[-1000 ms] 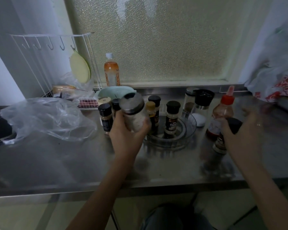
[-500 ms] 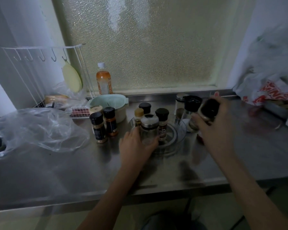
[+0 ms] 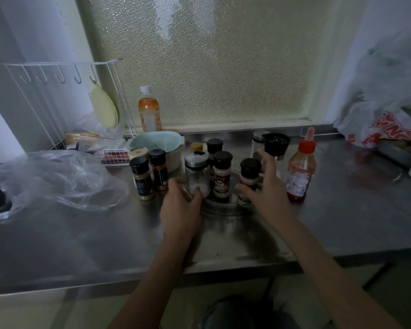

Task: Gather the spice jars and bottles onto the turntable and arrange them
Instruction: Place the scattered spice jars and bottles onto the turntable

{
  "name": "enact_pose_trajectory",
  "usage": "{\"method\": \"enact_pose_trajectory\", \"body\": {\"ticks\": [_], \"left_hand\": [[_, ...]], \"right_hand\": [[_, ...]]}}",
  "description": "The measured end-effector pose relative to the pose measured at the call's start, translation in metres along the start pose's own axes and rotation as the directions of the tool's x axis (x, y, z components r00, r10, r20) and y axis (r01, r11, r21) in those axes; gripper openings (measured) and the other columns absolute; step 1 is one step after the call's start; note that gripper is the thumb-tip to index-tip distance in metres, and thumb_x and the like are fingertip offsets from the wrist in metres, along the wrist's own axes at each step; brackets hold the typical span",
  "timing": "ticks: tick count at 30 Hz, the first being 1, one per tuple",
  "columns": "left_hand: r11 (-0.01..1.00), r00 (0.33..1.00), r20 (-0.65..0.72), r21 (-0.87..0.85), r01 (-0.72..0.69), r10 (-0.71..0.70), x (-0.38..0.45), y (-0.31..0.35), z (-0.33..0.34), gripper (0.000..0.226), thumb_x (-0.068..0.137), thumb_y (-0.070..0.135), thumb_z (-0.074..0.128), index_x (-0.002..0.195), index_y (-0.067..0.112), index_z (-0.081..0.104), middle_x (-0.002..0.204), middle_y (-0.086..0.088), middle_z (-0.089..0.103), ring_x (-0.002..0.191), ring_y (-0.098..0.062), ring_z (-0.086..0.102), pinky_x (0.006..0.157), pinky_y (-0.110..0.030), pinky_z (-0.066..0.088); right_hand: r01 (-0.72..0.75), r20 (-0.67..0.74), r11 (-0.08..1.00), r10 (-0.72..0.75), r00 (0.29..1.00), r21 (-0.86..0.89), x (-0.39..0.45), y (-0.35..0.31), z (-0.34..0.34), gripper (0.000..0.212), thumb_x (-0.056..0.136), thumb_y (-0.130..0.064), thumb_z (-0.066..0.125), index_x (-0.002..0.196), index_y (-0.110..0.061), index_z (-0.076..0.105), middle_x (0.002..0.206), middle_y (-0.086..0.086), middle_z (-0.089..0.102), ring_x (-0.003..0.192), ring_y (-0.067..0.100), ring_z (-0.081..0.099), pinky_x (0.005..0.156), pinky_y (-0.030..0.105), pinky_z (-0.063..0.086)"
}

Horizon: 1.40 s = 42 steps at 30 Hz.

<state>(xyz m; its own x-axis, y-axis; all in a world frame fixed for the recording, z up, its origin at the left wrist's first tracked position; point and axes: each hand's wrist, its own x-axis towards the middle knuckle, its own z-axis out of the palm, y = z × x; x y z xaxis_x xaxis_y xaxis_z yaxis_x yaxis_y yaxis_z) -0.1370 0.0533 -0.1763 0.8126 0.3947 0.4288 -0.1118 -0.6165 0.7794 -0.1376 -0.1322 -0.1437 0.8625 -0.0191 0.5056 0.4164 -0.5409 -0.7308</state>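
A clear round turntable sits mid-counter with several jars on it. My left hand wraps the base of a glass jar with a silver lid at the turntable's left edge. My right hand grips a black-capped spice jar standing at the turntable's right front. Between them stands another black-capped jar, with a black-capped jar and a yellow-capped one behind. Two black-capped jars stand left of the turntable. A black-lidded glass jar and a red sauce bottle stand to its right.
A crumpled clear plastic bag lies at the left. A pale green bowl, an orange drink bottle and a white wire rack stand at the back left. White bags pile up at the right. The counter's front edge runs below my arms.
My left hand lowered the silver-lidded glass jar onto the turntable's left side. My right hand carried a black-capped jar in from the right and set it on the turntable's right front.
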Motion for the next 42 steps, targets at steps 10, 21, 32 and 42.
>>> {"method": "enact_pose_trajectory", "body": {"ticks": [10, 21, 32, 42], "left_hand": [[0.985, 0.937, -0.350, 0.164, 0.050, 0.011, 0.055, -0.032, -0.036, 0.069, 0.070, 0.020, 0.076, 0.124, -0.007, 0.042, 0.118, -0.030, 0.047, 0.111, -0.044, 0.043, 0.094, -0.050, 0.036], [0.975, 0.933, -0.358, -0.218, -0.033, -0.049, 0.043, -0.028, -0.039, 0.035, 0.083, 0.027, 0.068, 0.109, 0.010, 0.052, 0.109, -0.004, 0.050, 0.103, -0.025, 0.055, 0.085, -0.032, 0.047], [0.935, 0.947, 0.074, -0.198, -0.294, 0.313, -0.005, 0.037, -0.004, 0.040, 0.069, 0.023, 0.083, 0.103, 0.013, 0.066, 0.099, 0.003, 0.056, 0.087, -0.010, 0.057, 0.079, -0.017, 0.048], [0.979, 0.977, 0.065, -0.038, -0.201, 0.203, 0.003, 0.013, 0.003, 0.054, 0.074, 0.025, 0.075, 0.121, 0.017, 0.049, 0.109, 0.000, 0.067, 0.100, -0.021, 0.062, 0.084, -0.040, 0.050]], "right_hand": [[-0.334, -0.286, 0.942, 0.332, 0.899, 0.041, 0.032, 0.053, -0.069, 0.063, 0.081, -0.029, 0.069, 0.132, -0.008, 0.038, 0.127, 0.012, 0.054, 0.112, 0.025, 0.054, 0.094, 0.040, 0.045], [-0.106, -0.582, 0.989, 0.147, 0.799, 0.105, 0.026, 0.037, -0.057, 0.055, 0.073, -0.041, 0.074, 0.117, -0.016, 0.050, 0.105, -0.009, 0.060, 0.091, 0.000, 0.059, 0.085, 0.021, 0.048], [-0.048, -0.144, 0.974, 0.082, 0.986, 0.223, 0.033, 0.019, -0.004, 0.048, 0.081, -0.029, 0.070, 0.122, -0.019, 0.046, 0.100, -0.014, 0.063, 0.093, 0.003, 0.061, 0.072, 0.003, 0.044], [-0.042, -0.034, 0.986, 0.048, 0.998, 0.160, 0.012, 0.004, 0.014, 0.025, 0.095, -0.035, 0.046, 0.120, -0.033, 0.042, 0.101, -0.031, 0.051, 0.089, -0.026, 0.051, 0.070, -0.002, 0.040]]}}
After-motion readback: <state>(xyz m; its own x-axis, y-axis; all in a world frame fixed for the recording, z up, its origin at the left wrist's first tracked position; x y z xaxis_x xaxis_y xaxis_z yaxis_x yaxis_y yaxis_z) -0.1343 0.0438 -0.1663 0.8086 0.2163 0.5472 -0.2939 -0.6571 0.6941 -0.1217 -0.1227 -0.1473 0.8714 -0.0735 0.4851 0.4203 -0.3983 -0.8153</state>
